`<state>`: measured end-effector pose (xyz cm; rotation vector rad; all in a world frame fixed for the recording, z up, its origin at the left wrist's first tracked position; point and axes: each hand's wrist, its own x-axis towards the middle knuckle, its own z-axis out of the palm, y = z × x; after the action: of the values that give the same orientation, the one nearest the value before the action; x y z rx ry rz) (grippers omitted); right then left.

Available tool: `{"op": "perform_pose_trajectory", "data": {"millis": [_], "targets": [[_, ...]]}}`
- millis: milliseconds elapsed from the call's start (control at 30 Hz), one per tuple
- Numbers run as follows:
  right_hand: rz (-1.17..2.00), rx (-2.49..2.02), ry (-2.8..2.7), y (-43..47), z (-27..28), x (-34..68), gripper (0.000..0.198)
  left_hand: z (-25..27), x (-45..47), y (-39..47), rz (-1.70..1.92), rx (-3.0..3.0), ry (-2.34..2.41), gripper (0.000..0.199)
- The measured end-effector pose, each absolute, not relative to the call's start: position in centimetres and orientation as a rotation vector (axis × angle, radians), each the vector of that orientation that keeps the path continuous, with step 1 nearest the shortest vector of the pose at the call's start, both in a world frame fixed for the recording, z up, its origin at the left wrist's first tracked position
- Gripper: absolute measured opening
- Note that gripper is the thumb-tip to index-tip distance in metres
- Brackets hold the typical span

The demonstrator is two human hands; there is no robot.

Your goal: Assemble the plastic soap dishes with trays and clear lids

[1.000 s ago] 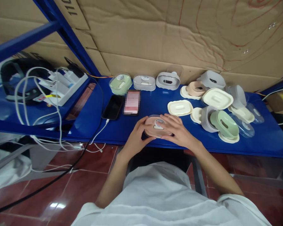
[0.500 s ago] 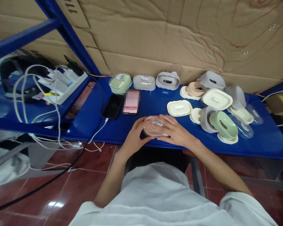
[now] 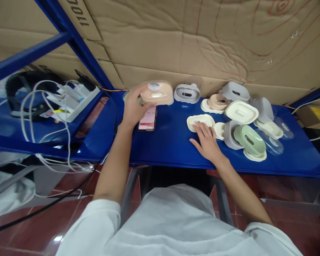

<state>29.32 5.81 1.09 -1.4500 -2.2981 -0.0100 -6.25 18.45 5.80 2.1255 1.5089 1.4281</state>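
Note:
My left hand [image 3: 137, 105] grips a peach oval plastic box with a clear lid [image 3: 160, 94] by its left end, holding it over the back of the blue table. A round sticker marks the box. Just below it lies a phone with a pink screen [image 3: 147, 119], partly covered. Behind my left hand, a green box is nearly hidden. My right hand [image 3: 208, 144] has its fingers spread, their tips over a cream oval tray [image 3: 196, 122]; whether they press on it I cannot tell. To the right of the held box stands a grey slotted holder [image 3: 186, 94].
At the right are stacked grey holders [image 3: 236, 91], a peach holder [image 3: 217, 102], a green holder [image 3: 250, 140], cream trays [image 3: 241, 112] and clear lids [image 3: 273, 144]. A white power strip [image 3: 81, 99] with tangled cables stands left. Cardboard [image 3: 149, 42] lines the back.
My left hand has carried the peach box from the table's front edge to the back left. My right hand has let go of it and moved right, onto the cream tray.

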Motion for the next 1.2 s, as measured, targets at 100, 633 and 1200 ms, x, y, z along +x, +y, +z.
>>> {"op": "perform_pose_trajectory", "data": {"millis": [100, 633, 1200], "targets": [[0.043, -1.517, -2.326, 6.0, 0.4, 29.3, 0.058, 5.3, -6.9, 25.0, 1.343, 2.035, 1.499, 0.075], [-0.07, -1.482, -2.154, 19.5, 5.4, 27.7, 0.062, 5.1, -2.4, 20.3, 1.069, 2.439, 1.473, 0.056], [0.159, -1.414, -2.083, 12.5, 3.2, 30.5, 0.043, 5.8, 2.0, 8.7, 0.557, 2.772, 1.237, 0.04]]}}
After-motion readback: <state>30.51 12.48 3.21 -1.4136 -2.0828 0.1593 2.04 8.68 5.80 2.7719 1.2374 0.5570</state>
